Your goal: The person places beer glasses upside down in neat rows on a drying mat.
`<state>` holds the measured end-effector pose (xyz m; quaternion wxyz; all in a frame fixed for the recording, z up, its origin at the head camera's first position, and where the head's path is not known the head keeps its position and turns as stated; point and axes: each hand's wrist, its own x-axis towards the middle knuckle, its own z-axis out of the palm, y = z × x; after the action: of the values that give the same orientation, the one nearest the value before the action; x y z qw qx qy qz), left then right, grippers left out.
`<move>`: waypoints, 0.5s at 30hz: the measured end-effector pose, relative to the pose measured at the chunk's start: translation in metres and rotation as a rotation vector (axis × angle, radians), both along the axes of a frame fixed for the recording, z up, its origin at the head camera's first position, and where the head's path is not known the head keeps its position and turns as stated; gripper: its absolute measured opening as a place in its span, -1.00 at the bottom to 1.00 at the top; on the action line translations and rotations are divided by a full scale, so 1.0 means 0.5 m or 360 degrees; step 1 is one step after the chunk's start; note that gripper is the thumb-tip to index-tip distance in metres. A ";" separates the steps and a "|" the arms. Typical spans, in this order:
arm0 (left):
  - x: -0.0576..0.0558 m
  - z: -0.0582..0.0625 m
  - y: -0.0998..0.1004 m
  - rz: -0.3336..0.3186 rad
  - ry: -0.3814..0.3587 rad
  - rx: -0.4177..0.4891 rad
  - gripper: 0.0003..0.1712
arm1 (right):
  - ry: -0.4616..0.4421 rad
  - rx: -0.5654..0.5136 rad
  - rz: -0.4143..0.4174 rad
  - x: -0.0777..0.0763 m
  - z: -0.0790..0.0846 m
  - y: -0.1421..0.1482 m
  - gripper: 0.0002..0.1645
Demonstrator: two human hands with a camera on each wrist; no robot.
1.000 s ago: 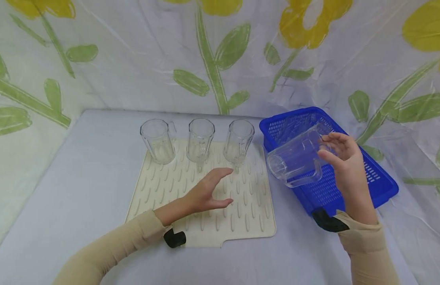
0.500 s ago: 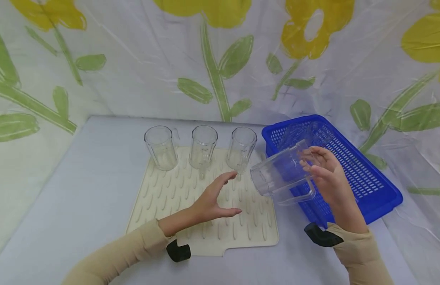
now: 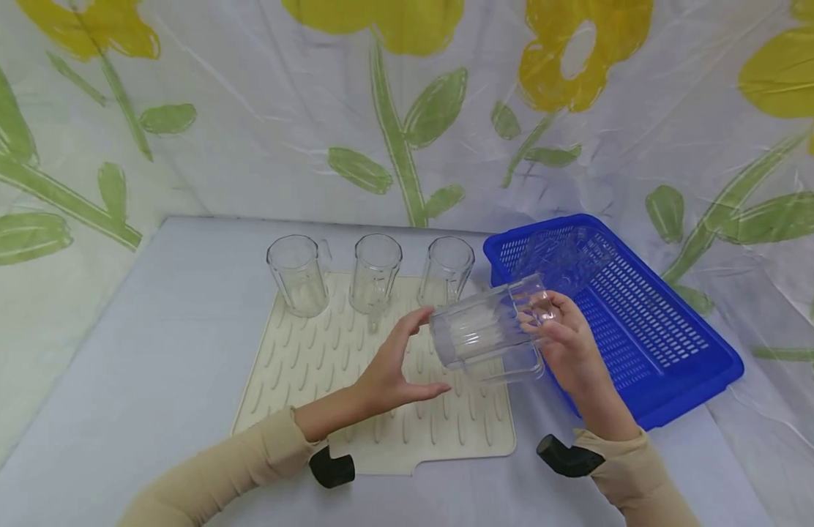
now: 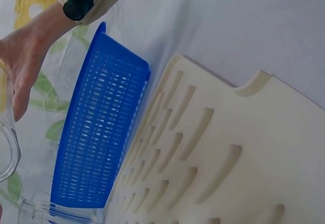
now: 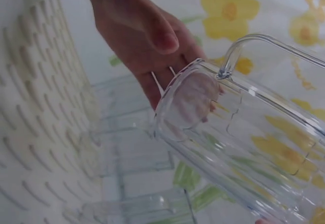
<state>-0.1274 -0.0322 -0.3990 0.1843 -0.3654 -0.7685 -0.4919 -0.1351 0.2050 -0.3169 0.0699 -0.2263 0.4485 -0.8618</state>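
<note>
A clear mug [image 3: 479, 326] hangs tilted over the right side of a cream ribbed mat [image 3: 315, 366], its base to the left and its handle underneath. My right hand [image 3: 568, 344] grips it at the rim end, fingers and thumb curled there. My left hand [image 3: 387, 366] is held with thumb and fingers spread wide, the upper fingertips right at the mug's base. In the right wrist view the left palm [image 5: 147, 36] faces that base. Three more clear mugs stand upright along the mat's back edge: a left one [image 3: 298, 278], a middle one [image 3: 375, 274] and a right one [image 3: 449, 267].
A blue perforated basket [image 3: 697, 388] stands at the right, angled, with clear glassware [image 3: 561, 252] lying in its far end. Behind the white-covered table [image 3: 150, 351] hangs a flowered curtain [image 3: 249, 110].
My right hand has brought the mug leftward from above the basket to over the mat, its base now beside my left hand. The left hand stays nearly where it was, still spread.
</note>
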 end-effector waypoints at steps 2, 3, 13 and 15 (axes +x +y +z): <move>-0.016 -0.031 -0.001 0.0031 0.0024 0.0027 0.12 | -0.0009 -0.0032 0.0001 0.000 -0.005 -0.010 -0.58; -0.023 -0.045 -0.002 0.0047 0.0040 0.0038 0.14 | -0.0015 -0.0049 0.0000 0.000 -0.006 -0.016 -0.57; -0.054 -0.102 -0.016 0.0015 0.0053 0.0134 0.17 | 0.0022 -0.0133 0.0062 0.009 -0.007 -0.050 -0.62; -0.049 -0.088 -0.019 0.0002 0.0085 0.0148 0.17 | 0.0002 -0.0082 0.0031 0.011 -0.006 -0.052 -0.62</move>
<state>-0.1517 -0.0418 -0.4429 0.2218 -0.3691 -0.7397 -0.5171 -0.1297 0.1792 -0.3200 0.0721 -0.2328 0.4239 -0.8723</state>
